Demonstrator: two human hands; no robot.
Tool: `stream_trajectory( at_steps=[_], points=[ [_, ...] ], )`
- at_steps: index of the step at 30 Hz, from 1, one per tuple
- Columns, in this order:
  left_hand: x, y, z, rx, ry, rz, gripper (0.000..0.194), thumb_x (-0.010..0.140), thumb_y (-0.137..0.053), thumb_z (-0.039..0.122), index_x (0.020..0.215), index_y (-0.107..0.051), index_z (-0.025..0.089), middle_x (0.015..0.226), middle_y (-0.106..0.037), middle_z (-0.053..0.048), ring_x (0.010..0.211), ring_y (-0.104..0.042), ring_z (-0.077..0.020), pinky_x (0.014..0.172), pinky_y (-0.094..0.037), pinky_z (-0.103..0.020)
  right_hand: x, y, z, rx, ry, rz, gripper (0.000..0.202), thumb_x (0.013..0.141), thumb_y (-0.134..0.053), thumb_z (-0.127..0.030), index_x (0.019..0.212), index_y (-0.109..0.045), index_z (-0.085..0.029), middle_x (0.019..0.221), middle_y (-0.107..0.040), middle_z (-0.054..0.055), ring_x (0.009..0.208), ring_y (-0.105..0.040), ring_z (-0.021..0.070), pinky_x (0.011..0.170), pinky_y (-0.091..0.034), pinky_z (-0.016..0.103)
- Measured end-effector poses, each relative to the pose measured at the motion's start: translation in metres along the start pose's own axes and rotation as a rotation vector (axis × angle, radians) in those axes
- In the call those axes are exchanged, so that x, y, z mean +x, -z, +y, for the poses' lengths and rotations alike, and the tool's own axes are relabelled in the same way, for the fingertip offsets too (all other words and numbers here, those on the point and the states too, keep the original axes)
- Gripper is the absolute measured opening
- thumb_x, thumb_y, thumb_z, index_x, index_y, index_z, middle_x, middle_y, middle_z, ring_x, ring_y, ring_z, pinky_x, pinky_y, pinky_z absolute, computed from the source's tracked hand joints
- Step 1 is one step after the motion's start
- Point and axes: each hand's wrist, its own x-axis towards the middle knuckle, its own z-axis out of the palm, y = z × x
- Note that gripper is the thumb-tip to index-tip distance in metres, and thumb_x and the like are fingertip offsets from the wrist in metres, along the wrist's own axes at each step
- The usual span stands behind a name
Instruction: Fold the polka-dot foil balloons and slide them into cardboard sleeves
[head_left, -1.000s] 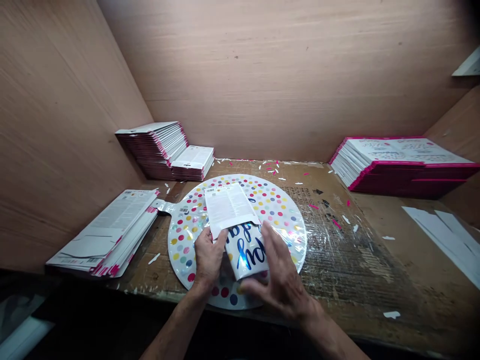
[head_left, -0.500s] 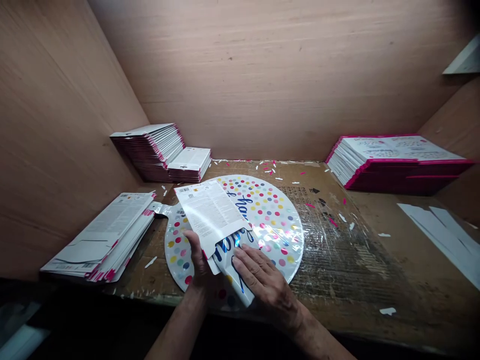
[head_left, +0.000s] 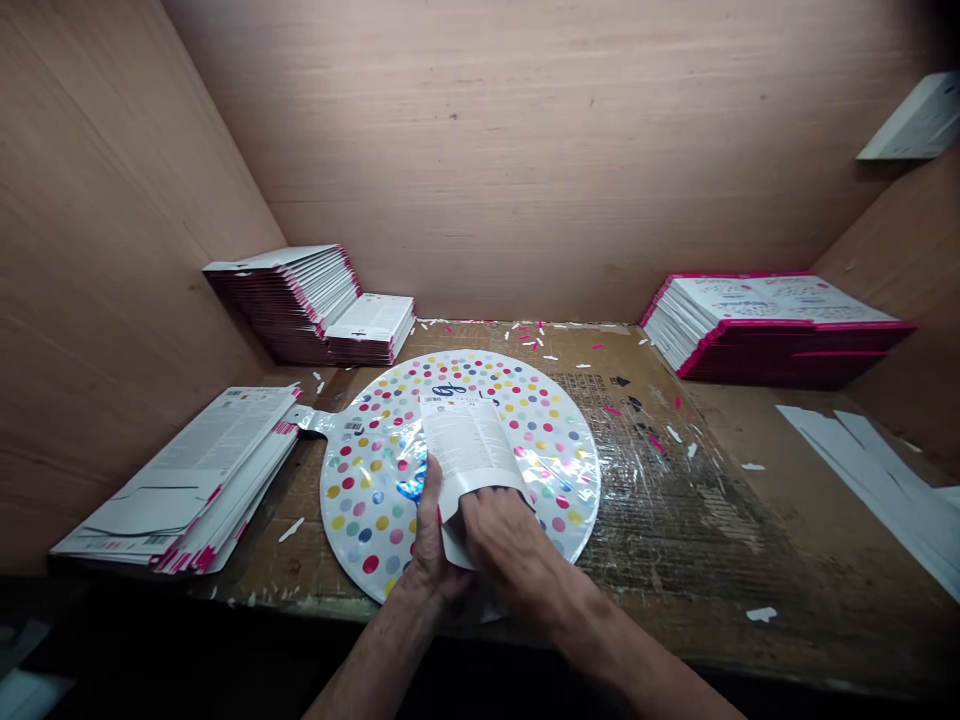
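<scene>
My left hand (head_left: 429, 535) grips a white printed card envelope (head_left: 472, 445) by its left edge, thumb along the front. The envelope's mouth faces me and bulges open. My right hand (head_left: 510, 535) has its fingers pushed inside that mouth, so the fingertips and whatever they touch are hidden. The folded foil balloon seen earlier is out of sight. Under both hands a flat, round foil balloon (head_left: 382, 522) with coloured dots and blue lettering lies on the table, its tail pointing left.
Stacks of printed envelopes stand at left front (head_left: 180, 450) and back left (head_left: 300, 310). A pink-edged stack (head_left: 780, 330) is at back right, with white paper strips (head_left: 862, 480) before it. Paper scraps litter the cardboard-covered table (head_left: 660, 560). Wooden panels (head_left: 465, 180) enclose the back and sides.
The folded foil balloon, half out of the envelope before, no longer shows. My right fingers went from lying on it to inside the envelope's mouth. The envelope has turned more upright and moved right.
</scene>
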Motion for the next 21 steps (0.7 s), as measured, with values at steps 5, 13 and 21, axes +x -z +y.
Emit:
stream_trajectory(
  at_steps=[5, 13, 21],
  points=[
    [-0.009, 0.036, 0.027, 0.600, 0.231, 0.077, 0.078, 0.084, -0.022, 0.079, 0.068, -0.068, 0.018, 0.051, -0.063, -0.008, 0.054, -0.064, -0.0236, 0.059, -0.051, -0.036, -0.066, 0.011, -0.003, 0.031, 0.060, 0.062, 0.038, 0.093, -0.039, -0.007, 0.127, -0.057, -0.006, 0.125, -0.064, 0.019, 0.124, -0.055, 0.0269, 0.096, -0.054, 0.042],
    [0.002, 0.022, 0.015, 1.679, -0.712, 0.115, 0.026, 0.094, -0.048, 0.032, 0.102, -0.068, 0.017, 0.108, -0.071, -0.011, 0.107, -0.063, -0.0260, 0.092, -0.050, -0.040, -0.098, 0.028, 0.009, 0.126, -0.049, 0.117, 0.024, 0.094, -0.048, -0.010, 0.109, -0.065, -0.015, 0.099, -0.072, 0.011, 0.094, -0.067, 0.0198, 0.081, -0.056, 0.033],
    [0.012, 0.021, -0.023, 1.539, -0.686, -0.217, 0.035, 0.097, -0.045, 0.030, 0.124, -0.061, 0.015, 0.137, -0.057, -0.013, 0.135, -0.045, -0.0293, 0.111, -0.039, -0.048, -0.089, 0.033, 0.038, 0.088, -0.041, -0.096, 0.020, 0.099, -0.047, -0.021, 0.098, -0.066, -0.017, 0.088, -0.067, 0.006, 0.081, -0.058, 0.0180, 0.076, -0.046, 0.032]
  ],
)
